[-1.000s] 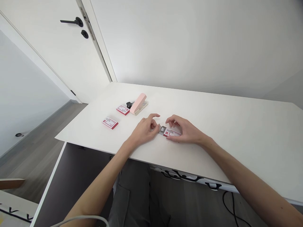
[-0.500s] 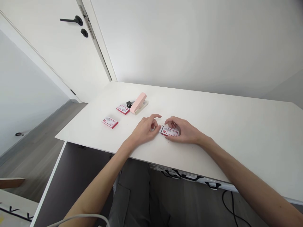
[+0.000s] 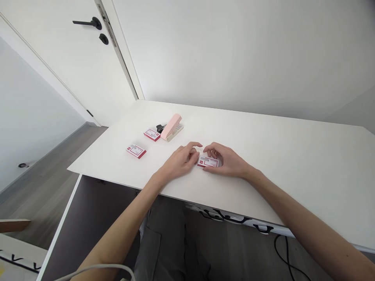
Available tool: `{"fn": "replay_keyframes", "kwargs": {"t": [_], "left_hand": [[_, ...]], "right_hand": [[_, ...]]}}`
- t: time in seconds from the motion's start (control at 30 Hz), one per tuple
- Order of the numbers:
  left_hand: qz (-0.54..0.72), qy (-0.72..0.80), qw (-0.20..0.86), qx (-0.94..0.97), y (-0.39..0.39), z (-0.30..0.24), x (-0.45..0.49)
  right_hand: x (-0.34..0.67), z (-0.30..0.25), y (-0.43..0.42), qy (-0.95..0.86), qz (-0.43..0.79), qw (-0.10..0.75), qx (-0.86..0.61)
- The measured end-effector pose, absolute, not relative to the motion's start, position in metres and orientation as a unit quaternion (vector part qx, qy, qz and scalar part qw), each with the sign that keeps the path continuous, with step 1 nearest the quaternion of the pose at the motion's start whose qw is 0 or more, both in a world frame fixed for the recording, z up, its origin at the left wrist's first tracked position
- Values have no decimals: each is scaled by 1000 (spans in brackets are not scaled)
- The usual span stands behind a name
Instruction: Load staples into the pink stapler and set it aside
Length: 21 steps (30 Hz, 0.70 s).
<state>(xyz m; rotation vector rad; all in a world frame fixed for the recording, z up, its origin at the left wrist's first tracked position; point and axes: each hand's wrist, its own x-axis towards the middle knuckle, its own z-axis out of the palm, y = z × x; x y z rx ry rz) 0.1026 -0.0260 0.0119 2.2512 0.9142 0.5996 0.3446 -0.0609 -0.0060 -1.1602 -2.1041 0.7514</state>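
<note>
A small red and white staple box [image 3: 208, 162] lies on the white table [image 3: 293, 168] between my two hands. My right hand [image 3: 227, 160] curls round its right side and grips it with thumb and fingers. My left hand [image 3: 182, 160] presses its fingertips against the box's left end. The box looks closed, with no inner tray showing.
Two more red and white staple boxes [image 3: 136, 151] [image 3: 152, 134] lie to the left. A pink stapler [image 3: 172, 127] and a black clip [image 3: 159, 127] sit behind them. A white door with a black handle [image 3: 89, 23] stands at the far left. Cables hang under the table's near edge.
The grey inner tray that stuck out of the box's left end has slid in. My left fingers moved right against the box and the hands came together.
</note>
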Motion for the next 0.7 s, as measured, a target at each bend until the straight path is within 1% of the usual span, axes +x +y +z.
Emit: {"fn": "replay_keyframes", "kwargs": {"t": [0.1, 0.23, 0.33, 0.43, 0.57, 0.7], "left_hand": [[249, 369, 303, 843, -25, 11, 102], [256, 327, 266, 870, -22, 7, 101], [240, 311, 236, 889, -21, 4, 101], [238, 298, 210, 900, -21, 2, 101], [270, 292, 164, 903, -28, 2, 81], [298, 351, 82, 884, -33, 8, 30]], "right_hand": [[344, -6, -60, -776, 291, 329, -452], [343, -7, -58, -709, 285, 393, -511], [344, -7, -56, -664, 287, 418, -549], [345, -8, -53, -640, 294, 428, -566], [346, -8, -53, -624, 300, 426, -582], [344, -7, -54, -632, 307, 413, -580]]}}
